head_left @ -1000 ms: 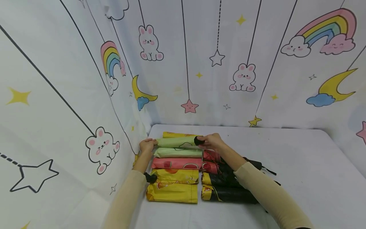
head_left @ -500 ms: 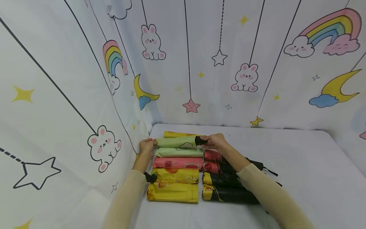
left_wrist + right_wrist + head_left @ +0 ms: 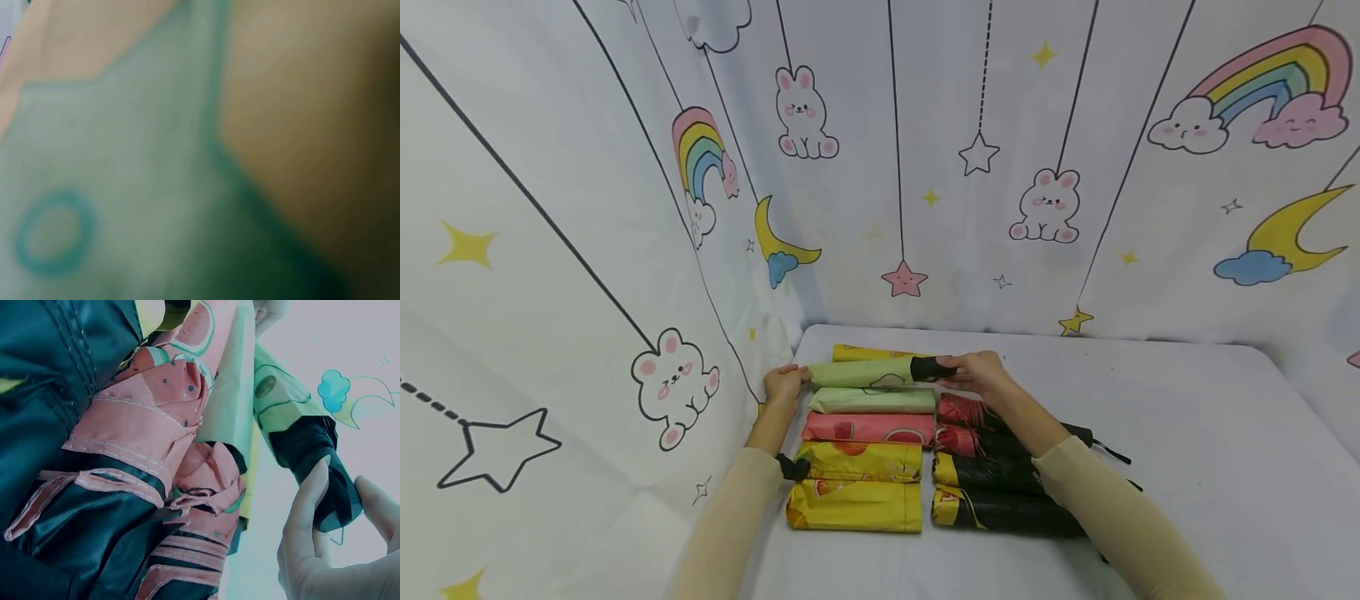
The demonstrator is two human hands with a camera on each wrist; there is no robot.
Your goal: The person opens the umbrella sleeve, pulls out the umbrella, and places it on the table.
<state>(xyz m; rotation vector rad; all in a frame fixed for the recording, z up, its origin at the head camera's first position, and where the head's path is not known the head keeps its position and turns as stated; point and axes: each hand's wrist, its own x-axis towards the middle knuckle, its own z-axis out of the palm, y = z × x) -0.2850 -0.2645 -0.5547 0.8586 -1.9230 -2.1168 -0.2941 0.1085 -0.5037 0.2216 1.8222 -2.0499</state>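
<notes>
A pale green umbrella sleeve (image 3: 859, 372) with an avocado print lies lengthwise between the two hands in the head view. The left hand (image 3: 786, 385) grips its left end. From its right end sticks the black end of a folding umbrella (image 3: 928, 368). My right hand (image 3: 983, 372) pinches that end between thumb and fingers. In the right wrist view the black umbrella end (image 3: 307, 445) stands out of the sleeve's opening, with the right hand's (image 3: 331, 565) fingers and thumb on either side of its tip. The left wrist view is a blur of pale green and beige.
In front lie another green sleeve (image 3: 872, 401), a pink watermelon sleeve (image 3: 868, 428) and yellow ones (image 3: 857, 508). Black folded umbrellas (image 3: 1022, 510) with yellow or red ends lie to their right. A yellow sleeve (image 3: 880, 353) lies behind. A white printed curtain (image 3: 865, 200) borders the table.
My right hand has moved a little to the right, and more of the black umbrella end shows outside the sleeve. The left hand has kept its hold on the sleeve's left end.
</notes>
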